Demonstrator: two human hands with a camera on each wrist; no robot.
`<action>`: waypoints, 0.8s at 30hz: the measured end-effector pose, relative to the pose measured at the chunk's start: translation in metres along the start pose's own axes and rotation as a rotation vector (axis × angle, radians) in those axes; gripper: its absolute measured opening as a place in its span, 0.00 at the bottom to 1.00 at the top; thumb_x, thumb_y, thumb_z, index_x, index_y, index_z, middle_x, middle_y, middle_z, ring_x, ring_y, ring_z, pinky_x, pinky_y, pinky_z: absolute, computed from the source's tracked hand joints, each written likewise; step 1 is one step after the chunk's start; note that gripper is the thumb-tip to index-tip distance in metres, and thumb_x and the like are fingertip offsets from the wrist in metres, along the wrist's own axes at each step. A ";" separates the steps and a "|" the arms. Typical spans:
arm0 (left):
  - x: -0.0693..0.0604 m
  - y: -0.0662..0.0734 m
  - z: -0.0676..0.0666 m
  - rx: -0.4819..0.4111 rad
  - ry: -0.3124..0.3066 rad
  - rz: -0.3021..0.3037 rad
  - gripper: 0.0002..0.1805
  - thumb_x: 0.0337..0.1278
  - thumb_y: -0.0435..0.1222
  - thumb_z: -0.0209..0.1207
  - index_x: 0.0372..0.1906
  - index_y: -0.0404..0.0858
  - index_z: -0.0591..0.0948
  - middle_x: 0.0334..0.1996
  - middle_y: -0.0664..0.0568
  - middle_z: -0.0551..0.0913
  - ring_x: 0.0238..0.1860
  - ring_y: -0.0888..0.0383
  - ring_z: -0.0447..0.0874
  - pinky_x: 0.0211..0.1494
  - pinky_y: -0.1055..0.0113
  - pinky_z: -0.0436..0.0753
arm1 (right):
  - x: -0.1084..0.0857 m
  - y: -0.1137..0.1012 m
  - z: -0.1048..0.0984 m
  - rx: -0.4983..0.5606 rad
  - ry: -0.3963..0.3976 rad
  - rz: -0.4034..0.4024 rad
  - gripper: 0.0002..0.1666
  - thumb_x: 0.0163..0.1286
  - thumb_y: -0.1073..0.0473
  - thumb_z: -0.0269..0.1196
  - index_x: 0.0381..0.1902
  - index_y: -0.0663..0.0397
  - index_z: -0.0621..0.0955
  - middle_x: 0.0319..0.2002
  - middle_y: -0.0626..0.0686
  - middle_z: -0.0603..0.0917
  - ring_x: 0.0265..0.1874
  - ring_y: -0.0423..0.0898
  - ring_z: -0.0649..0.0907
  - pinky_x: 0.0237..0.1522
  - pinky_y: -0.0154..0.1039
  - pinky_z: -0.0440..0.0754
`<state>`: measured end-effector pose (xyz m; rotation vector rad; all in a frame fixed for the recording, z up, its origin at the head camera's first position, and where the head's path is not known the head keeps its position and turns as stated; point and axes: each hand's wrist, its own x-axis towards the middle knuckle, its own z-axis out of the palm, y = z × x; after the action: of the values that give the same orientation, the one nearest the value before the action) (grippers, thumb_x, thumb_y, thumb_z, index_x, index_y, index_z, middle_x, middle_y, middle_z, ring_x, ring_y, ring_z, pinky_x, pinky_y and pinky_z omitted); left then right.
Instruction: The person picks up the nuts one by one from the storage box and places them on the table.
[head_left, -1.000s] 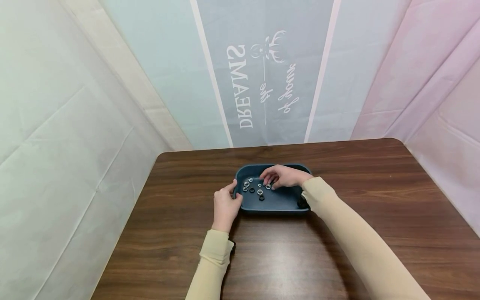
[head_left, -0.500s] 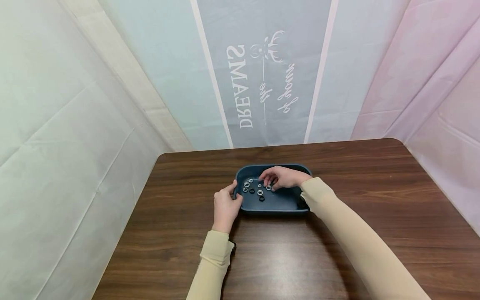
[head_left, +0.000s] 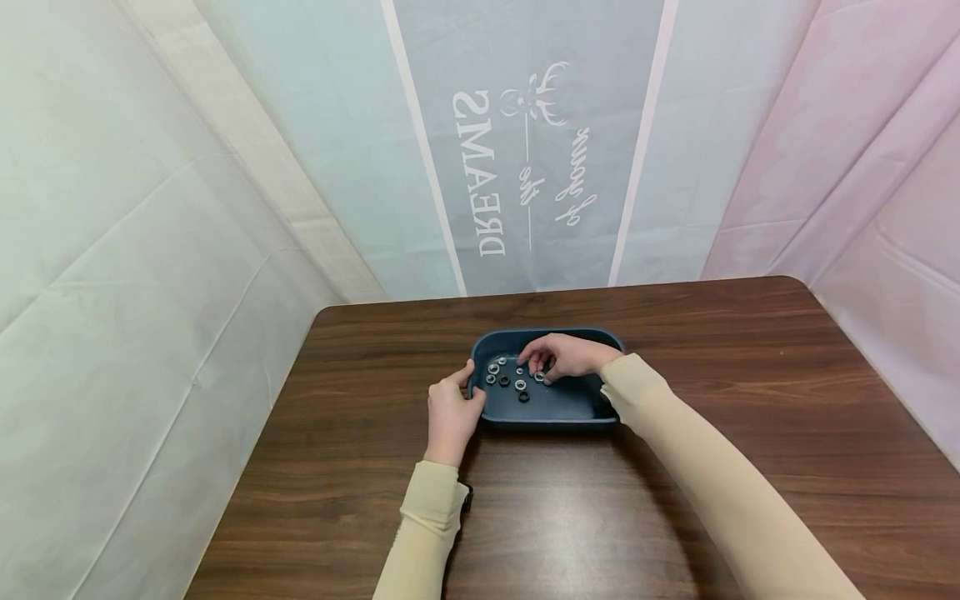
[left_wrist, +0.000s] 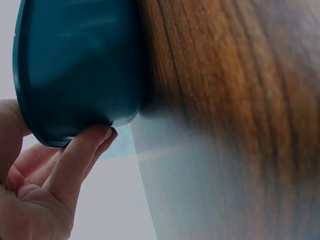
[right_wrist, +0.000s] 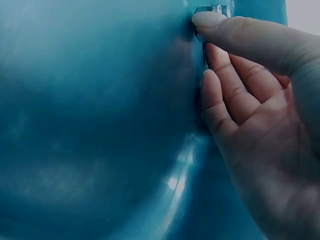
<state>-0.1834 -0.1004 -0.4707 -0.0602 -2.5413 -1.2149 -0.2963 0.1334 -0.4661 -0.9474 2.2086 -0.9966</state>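
Note:
A dark blue rectangular tray (head_left: 558, 408) rests on the wooden table. At its left end my left hand (head_left: 453, 412) grips the rim, thumb on one side and fingers on the other; the left wrist view shows the fingers against the tray's wall (left_wrist: 85, 65). My right hand (head_left: 573, 355) reaches down into the tray over its far right part. Between its thumb and fingers it pinches a silver hex nut (head_left: 540, 377), partly hidden by the thumb in the right wrist view. Several other nuts lie loose on the tray's left half, among them a silver nut (head_left: 493, 368) and a black nut (head_left: 523, 397).
Brown tabletop (head_left: 360, 400) surrounds the tray on all sides. Behind the table's far edge hangs a printed cloth (head_left: 540, 183), with pale cloth (head_left: 165, 250) along the left. The right forearm's sleeve (head_left: 675, 433) crosses over the tray's right end.
The nut at my right fingertips has shifted very slightly to the right and nearer. My left hand, the tray and the other nuts stay in place.

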 end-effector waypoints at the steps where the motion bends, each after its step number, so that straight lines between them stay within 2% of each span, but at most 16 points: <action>1: 0.000 0.000 0.000 0.001 0.000 -0.002 0.24 0.48 0.24 0.61 0.56 0.35 0.80 0.46 0.46 0.84 0.25 0.64 0.79 0.23 0.71 0.75 | 0.000 0.000 0.000 -0.004 -0.001 0.001 0.29 0.57 0.79 0.62 0.57 0.60 0.77 0.40 0.55 0.81 0.38 0.48 0.78 0.41 0.39 0.78; 12: 0.001 0.003 0.000 -0.008 -0.003 -0.019 0.24 0.48 0.24 0.61 0.56 0.34 0.80 0.46 0.45 0.85 0.20 0.65 0.75 0.20 0.71 0.72 | 0.000 -0.002 -0.001 -0.017 0.008 0.008 0.26 0.57 0.75 0.65 0.55 0.60 0.78 0.38 0.54 0.81 0.37 0.47 0.79 0.41 0.40 0.78; 24: 0.000 0.003 0.000 0.013 -0.004 -0.015 0.25 0.49 0.24 0.61 0.57 0.35 0.80 0.44 0.42 0.85 0.09 0.63 0.65 0.16 0.70 0.68 | -0.002 0.001 -0.002 0.013 0.011 -0.018 0.24 0.58 0.74 0.64 0.54 0.62 0.77 0.37 0.55 0.82 0.36 0.47 0.80 0.41 0.40 0.79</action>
<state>-0.1827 -0.0985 -0.4681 -0.0402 -2.5574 -1.2044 -0.2969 0.1358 -0.4659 -0.9606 2.2034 -1.0251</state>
